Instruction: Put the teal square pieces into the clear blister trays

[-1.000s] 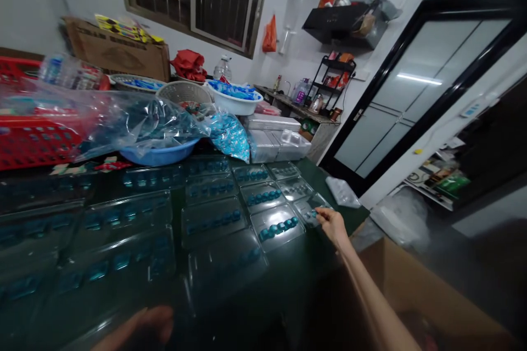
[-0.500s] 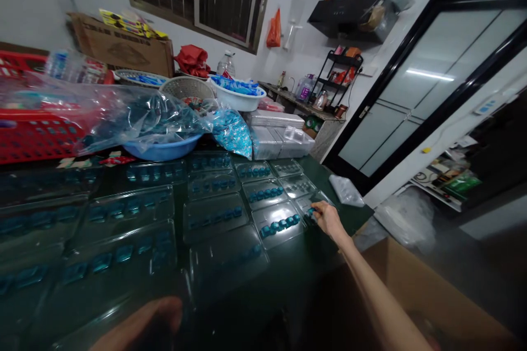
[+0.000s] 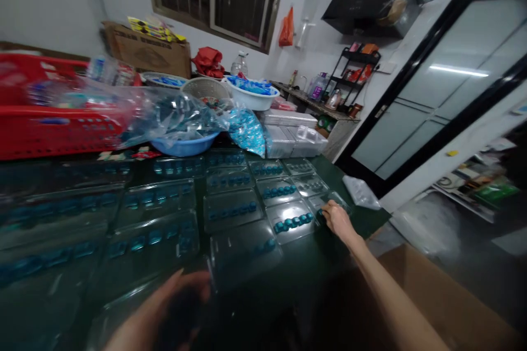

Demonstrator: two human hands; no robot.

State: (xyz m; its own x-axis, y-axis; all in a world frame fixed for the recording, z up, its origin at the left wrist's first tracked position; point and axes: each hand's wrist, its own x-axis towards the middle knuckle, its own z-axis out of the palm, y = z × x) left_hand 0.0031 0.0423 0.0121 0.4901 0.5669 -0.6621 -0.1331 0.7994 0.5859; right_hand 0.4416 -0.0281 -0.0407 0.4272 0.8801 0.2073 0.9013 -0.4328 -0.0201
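Our right hand point(image 3: 338, 219) reaches out at about two o'clock, its fingertips point(image 3: 328, 207) drawn together and closed on the edge of a small clear plastic tray point(image 3: 329, 202), which lies at the far right end of the rows on the dark green table point(image 3: 362, 219). Just beside that hand sits a clear tray with a row of blue pieces point(image 3: 290, 221). Our left hand point(image 3: 177, 299) is low at about seven o'clock, its fingers curled near the edge of another clear tray point(image 3: 242, 252), but the blur and dark shadow there mean we cannot tell whether it is gripping anything. More clear trays with blue pieces point(image 3: 156, 203) spread across the table from nine to twelve o'clock. Along the far edge stand a blue basin point(image 3: 185, 146) under a clear plastic bag point(image 3: 177, 118), a bag of blue pieces point(image 3: 247, 131), a white bowl point(image 3: 251, 97) and a stack of clear trays point(image 3: 288, 142). A red basket point(image 3: 53, 131) sits at ten o'clock, and a cardboard box point(image 3: 436, 290) stands at four o'clock.
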